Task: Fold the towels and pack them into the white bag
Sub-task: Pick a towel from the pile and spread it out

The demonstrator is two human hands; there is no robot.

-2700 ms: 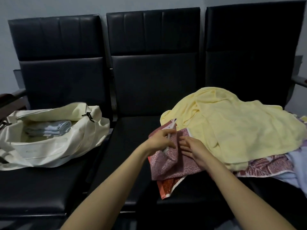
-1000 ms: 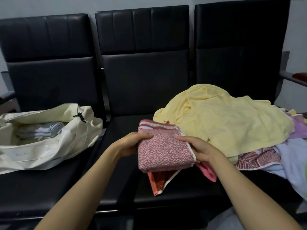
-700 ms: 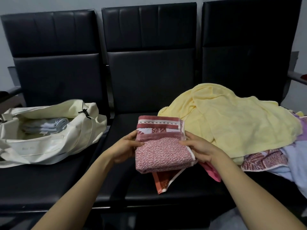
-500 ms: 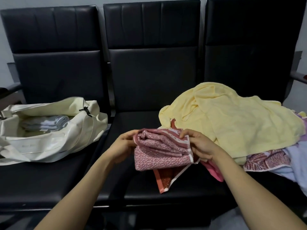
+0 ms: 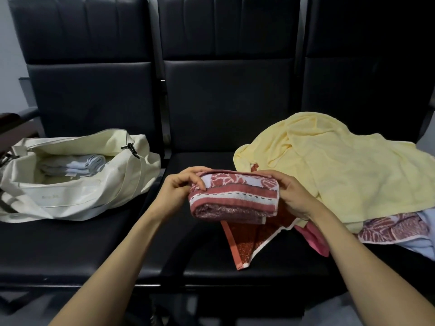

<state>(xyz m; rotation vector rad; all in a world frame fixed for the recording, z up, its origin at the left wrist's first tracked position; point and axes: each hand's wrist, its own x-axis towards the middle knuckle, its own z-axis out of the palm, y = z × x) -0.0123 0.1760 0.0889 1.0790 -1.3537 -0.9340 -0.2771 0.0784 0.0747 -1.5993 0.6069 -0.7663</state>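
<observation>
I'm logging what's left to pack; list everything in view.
seats: three, black, one row
bag: one, white, open, on left seat
packed towels: count unclear, pale blue, inside bag
folded towel: one, red patterned, above middle seat
yellow towel: one, yellow, atop pile, right seat
patterned towel: one, red-white, under yellow towel
orange towel: one, orange, middle seat front
pink cloth: one, pink, beside orange towel
hands: two; left hand, right hand grip folded towel's ends

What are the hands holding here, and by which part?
The folded red-and-white patterned towel, gripped at its two ends: left hand on the left end, right hand on the right.
</observation>
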